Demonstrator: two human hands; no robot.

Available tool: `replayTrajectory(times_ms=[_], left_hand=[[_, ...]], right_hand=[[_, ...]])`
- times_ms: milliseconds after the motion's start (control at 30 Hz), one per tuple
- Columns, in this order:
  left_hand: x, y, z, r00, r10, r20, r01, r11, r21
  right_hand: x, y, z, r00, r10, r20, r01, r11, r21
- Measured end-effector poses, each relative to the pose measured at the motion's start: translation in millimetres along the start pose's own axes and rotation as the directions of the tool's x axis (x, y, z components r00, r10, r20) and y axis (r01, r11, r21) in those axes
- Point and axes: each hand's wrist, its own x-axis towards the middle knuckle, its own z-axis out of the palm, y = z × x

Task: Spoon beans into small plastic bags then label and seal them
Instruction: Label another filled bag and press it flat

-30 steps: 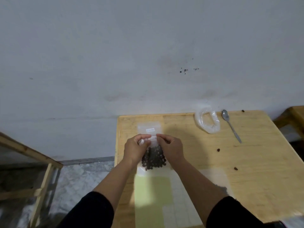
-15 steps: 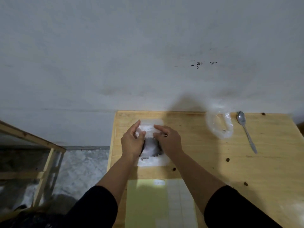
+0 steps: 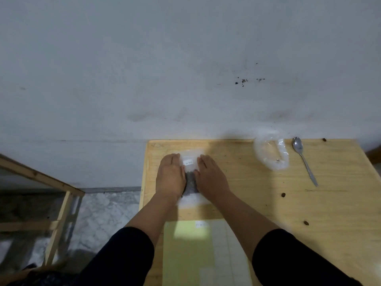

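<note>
Pressing flat, the left hand (image 3: 170, 176) and right hand (image 3: 212, 176) flank the bean bag (image 3: 190, 178), fingers straight, gripping nothing. Its long axis runs near to far between them.

The filled bag (image 3: 190, 178) lies on the table (image 3: 257, 203) between both hands, spoon (image 3: 304, 159) far right.

Dim, soft blur, wide-angle bending at edges

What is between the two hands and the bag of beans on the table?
Nothing visible. The left hand and the right hand lie flat on either side of the labelled bag of beans, touching it directly.
</note>
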Motion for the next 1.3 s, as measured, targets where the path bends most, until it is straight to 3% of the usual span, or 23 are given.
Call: replayTrajectory(times_ms=[100, 233, 367, 467, 600, 767, 933, 1067, 1200, 1300], left_hand=[[-5.9, 8.8, -13.4, 0.991, 0.122, -0.062, -0.119, 0.992, 0.048], [-21.5, 23.4, -29.2, 0.953, 0.29, -0.091, -0.284, 0.956, 0.074], [-47.8, 33.0, -22.2, 0.847, 0.524, -0.093, -0.512, 0.849, 0.129], [-76.5, 46.8, -11.6, 0.799, 0.593, -0.101, -0.587, 0.805, 0.087], [-121.7, 69.8, 10.1, 0.831, 0.556, 0.029, -0.553, 0.83, -0.08], [-167.9, 88.2, 48.3, 0.813, 0.506, 0.289, -0.496, 0.861, -0.111], [-186.6, 100.6, 87.8, 0.773, 0.446, 0.451, -0.468, 0.881, -0.069], [-190.7, 113.7, 104.7, 0.819, 0.383, 0.428, -0.393, 0.917, -0.069], [-191.6, 125.2, 108.3, 0.886, 0.264, 0.382, -0.214, 0.962, -0.168], [-192.2, 127.7, 110.9, 0.895, 0.251, 0.369, -0.176, 0.959, -0.223]], right_hand=[[-11.5, -0.6, -13.7, 0.994, -0.087, 0.065, 0.094, 0.989, -0.117], [-42.1, -12.4, -55.9, 0.99, -0.078, -0.116, 0.066, 0.993, -0.098], [-86.7, -14.0, -69.4, 0.984, 0.065, -0.165, -0.063, 0.998, 0.02], [-125.6, -5.7, -68.1, 0.961, 0.224, -0.162, -0.214, 0.974, 0.075], [-186.8, 14.4, -62.1, 0.923, 0.365, -0.119, -0.354, 0.93, 0.099], [-249.3, 46.1, -50.6, 0.815, 0.566, -0.124, -0.548, 0.823, 0.15], [-278.6, 76.4, -28.0, 0.738, 0.67, 0.078, -0.663, 0.698, 0.271], [-283.4, 88.2, -18.3, 0.735, 0.656, 0.173, -0.671, 0.664, 0.331], [-281.6, 97.6, -13.2, 0.73, 0.669, 0.143, -0.67, 0.659, 0.341], [-279.6, 101.5, -15.1, 0.674, 0.725, 0.137, -0.69, 0.553, 0.468]])
